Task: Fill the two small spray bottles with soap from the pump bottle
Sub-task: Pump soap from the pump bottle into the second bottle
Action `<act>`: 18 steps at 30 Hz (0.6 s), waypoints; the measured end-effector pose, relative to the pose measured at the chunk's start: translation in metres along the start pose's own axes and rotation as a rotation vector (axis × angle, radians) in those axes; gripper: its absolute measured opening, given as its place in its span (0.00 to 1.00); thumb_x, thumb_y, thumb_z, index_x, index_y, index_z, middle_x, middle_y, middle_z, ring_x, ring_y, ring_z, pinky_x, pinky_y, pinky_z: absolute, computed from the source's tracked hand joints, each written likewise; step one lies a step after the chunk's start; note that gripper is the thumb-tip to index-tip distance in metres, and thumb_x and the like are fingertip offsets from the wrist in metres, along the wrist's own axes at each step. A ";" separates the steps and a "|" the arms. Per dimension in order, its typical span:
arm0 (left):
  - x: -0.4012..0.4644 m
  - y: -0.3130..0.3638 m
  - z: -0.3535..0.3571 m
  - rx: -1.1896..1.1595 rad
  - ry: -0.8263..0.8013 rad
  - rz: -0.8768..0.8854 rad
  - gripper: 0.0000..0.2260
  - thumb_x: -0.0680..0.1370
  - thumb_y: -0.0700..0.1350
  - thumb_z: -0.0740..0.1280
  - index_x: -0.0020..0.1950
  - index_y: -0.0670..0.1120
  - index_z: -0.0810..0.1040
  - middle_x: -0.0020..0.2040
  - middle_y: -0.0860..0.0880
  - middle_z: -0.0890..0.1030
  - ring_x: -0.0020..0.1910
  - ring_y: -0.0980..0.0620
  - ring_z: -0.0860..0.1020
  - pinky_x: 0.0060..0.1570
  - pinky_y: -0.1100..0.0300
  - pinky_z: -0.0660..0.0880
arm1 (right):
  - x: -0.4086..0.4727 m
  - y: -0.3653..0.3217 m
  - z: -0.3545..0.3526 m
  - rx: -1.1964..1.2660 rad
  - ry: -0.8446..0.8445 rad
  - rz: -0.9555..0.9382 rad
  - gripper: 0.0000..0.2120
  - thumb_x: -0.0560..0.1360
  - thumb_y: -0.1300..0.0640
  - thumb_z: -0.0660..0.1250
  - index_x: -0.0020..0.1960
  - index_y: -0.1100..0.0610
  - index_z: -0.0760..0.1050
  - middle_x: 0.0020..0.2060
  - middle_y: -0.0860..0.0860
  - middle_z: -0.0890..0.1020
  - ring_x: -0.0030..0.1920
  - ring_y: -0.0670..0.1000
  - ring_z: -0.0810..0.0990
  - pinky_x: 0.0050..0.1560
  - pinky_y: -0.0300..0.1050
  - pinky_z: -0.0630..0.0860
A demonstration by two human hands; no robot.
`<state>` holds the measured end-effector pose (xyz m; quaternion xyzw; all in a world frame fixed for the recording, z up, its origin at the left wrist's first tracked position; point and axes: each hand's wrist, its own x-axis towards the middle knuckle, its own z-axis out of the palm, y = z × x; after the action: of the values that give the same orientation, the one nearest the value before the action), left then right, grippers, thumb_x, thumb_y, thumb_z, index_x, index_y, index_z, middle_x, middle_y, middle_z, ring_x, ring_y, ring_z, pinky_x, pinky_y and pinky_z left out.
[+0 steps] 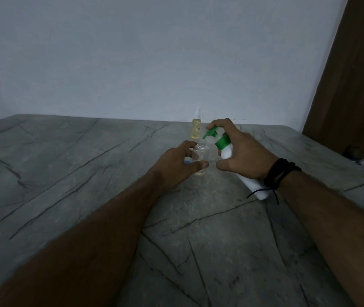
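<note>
Green plastic marks the pump head point(212, 133) of the white pump bottle point(241, 167), and in the 1 head view we have it tipped toward 10 o'clock, so that its spout hangs just above the open threaded neck of the clear spray bottle point(200, 157). Our right hand point(241, 149) is curled round the pump bottle's shoulder, thumb under it, with the index finger hooked over the pump head; we judge this grip is chosen so that 1 hand can aim and press at once. Our left hand point(180, 161) wraps loosely round the clear spray bottle, thumb across its front at 6 o'clock, which keeps the light, narrow bottle upright on the marble table point(77, 173) under the spout. A shallow yellowish layer shows at its bottom, so we take filling as barely begun. Something small and blue point(187, 161) sits by the left fingers; we cannot tell what it is.

At 12 o'clock from the hands, near the wall point(132, 52), the 2nd spray bottle point(196, 129) stands capped and full of yellow liquid, set apart and, we judge, done. A black corded wristband point(279, 173) circles the right wrist.
</note>
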<state>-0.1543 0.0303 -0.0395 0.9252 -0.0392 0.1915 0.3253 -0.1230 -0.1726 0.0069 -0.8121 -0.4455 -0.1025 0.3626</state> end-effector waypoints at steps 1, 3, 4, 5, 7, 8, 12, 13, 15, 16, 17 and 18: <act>0.000 0.000 0.000 0.002 0.005 -0.001 0.31 0.71 0.64 0.69 0.70 0.53 0.66 0.62 0.52 0.77 0.49 0.59 0.72 0.40 0.70 0.64 | 0.000 0.000 0.000 0.001 0.002 0.001 0.35 0.65 0.65 0.74 0.67 0.46 0.65 0.36 0.40 0.79 0.34 0.42 0.79 0.34 0.32 0.73; 0.001 -0.001 0.000 0.000 0.013 -0.004 0.31 0.71 0.64 0.69 0.70 0.53 0.66 0.61 0.53 0.77 0.48 0.59 0.72 0.39 0.71 0.63 | 0.001 0.000 -0.001 -0.003 0.006 0.004 0.34 0.65 0.65 0.74 0.66 0.47 0.65 0.37 0.41 0.79 0.34 0.41 0.78 0.34 0.31 0.73; 0.001 -0.001 0.000 -0.002 0.014 -0.004 0.32 0.70 0.64 0.69 0.70 0.53 0.66 0.61 0.53 0.77 0.48 0.59 0.72 0.39 0.71 0.63 | 0.000 0.000 -0.001 -0.004 0.006 0.005 0.34 0.66 0.65 0.74 0.66 0.47 0.65 0.38 0.42 0.79 0.35 0.42 0.79 0.34 0.31 0.73; 0.001 -0.002 0.001 -0.004 0.015 -0.004 0.32 0.70 0.65 0.69 0.69 0.54 0.66 0.61 0.53 0.78 0.48 0.60 0.72 0.38 0.71 0.63 | 0.000 0.000 -0.001 -0.003 0.007 0.006 0.35 0.66 0.65 0.74 0.67 0.47 0.65 0.38 0.43 0.79 0.35 0.42 0.79 0.35 0.31 0.73; 0.001 -0.002 0.001 -0.007 0.015 -0.005 0.32 0.70 0.65 0.69 0.69 0.54 0.66 0.60 0.54 0.78 0.48 0.60 0.72 0.38 0.71 0.63 | -0.001 -0.001 0.000 -0.001 0.005 0.006 0.37 0.66 0.65 0.74 0.69 0.46 0.64 0.38 0.43 0.79 0.34 0.42 0.79 0.35 0.31 0.73; 0.001 -0.002 0.001 -0.008 0.015 -0.007 0.32 0.70 0.65 0.69 0.69 0.54 0.66 0.60 0.54 0.78 0.47 0.60 0.72 0.38 0.71 0.63 | -0.001 -0.001 0.000 0.000 0.003 0.005 0.37 0.66 0.65 0.74 0.69 0.46 0.64 0.38 0.43 0.79 0.34 0.42 0.78 0.35 0.31 0.73; 0.002 -0.003 0.002 0.003 0.016 -0.003 0.32 0.70 0.65 0.69 0.69 0.53 0.66 0.61 0.53 0.78 0.47 0.60 0.72 0.37 0.71 0.62 | 0.000 -0.001 -0.001 0.003 -0.002 0.002 0.35 0.65 0.65 0.74 0.67 0.47 0.66 0.37 0.36 0.79 0.35 0.40 0.79 0.35 0.29 0.72; 0.003 -0.004 0.002 0.001 0.014 -0.002 0.32 0.70 0.65 0.69 0.69 0.53 0.66 0.61 0.53 0.78 0.48 0.60 0.72 0.38 0.71 0.62 | 0.000 -0.001 -0.001 0.002 0.002 0.002 0.35 0.65 0.65 0.74 0.66 0.47 0.66 0.37 0.35 0.79 0.35 0.40 0.79 0.35 0.29 0.72; 0.003 -0.004 0.002 -0.001 0.009 -0.008 0.32 0.70 0.65 0.69 0.69 0.53 0.66 0.61 0.53 0.77 0.48 0.60 0.72 0.38 0.71 0.63 | -0.001 0.000 -0.001 0.002 0.010 0.004 0.35 0.66 0.65 0.74 0.67 0.47 0.65 0.37 0.38 0.79 0.35 0.41 0.79 0.35 0.30 0.72; 0.003 -0.005 0.002 -0.001 0.009 -0.009 0.32 0.70 0.65 0.69 0.69 0.54 0.66 0.61 0.54 0.77 0.47 0.60 0.72 0.38 0.71 0.63 | -0.001 0.000 -0.001 0.001 0.010 0.003 0.35 0.66 0.65 0.74 0.67 0.46 0.65 0.37 0.40 0.79 0.35 0.42 0.79 0.35 0.31 0.73; 0.003 -0.005 0.003 -0.001 0.011 -0.008 0.32 0.70 0.65 0.69 0.69 0.54 0.66 0.60 0.54 0.78 0.46 0.61 0.72 0.38 0.71 0.63 | -0.001 -0.001 -0.001 0.000 0.008 0.001 0.36 0.66 0.65 0.74 0.68 0.46 0.65 0.38 0.42 0.79 0.35 0.43 0.79 0.35 0.33 0.74; 0.003 -0.005 0.003 -0.002 0.014 -0.005 0.32 0.70 0.65 0.69 0.69 0.54 0.66 0.60 0.54 0.78 0.46 0.61 0.72 0.38 0.71 0.63 | -0.001 -0.001 -0.001 -0.001 0.005 0.000 0.37 0.66 0.65 0.74 0.68 0.45 0.64 0.38 0.42 0.79 0.35 0.43 0.79 0.35 0.34 0.74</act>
<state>-0.1493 0.0328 -0.0434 0.9236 -0.0348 0.1970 0.3269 -0.1247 -0.1737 0.0074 -0.8121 -0.4446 -0.1048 0.3632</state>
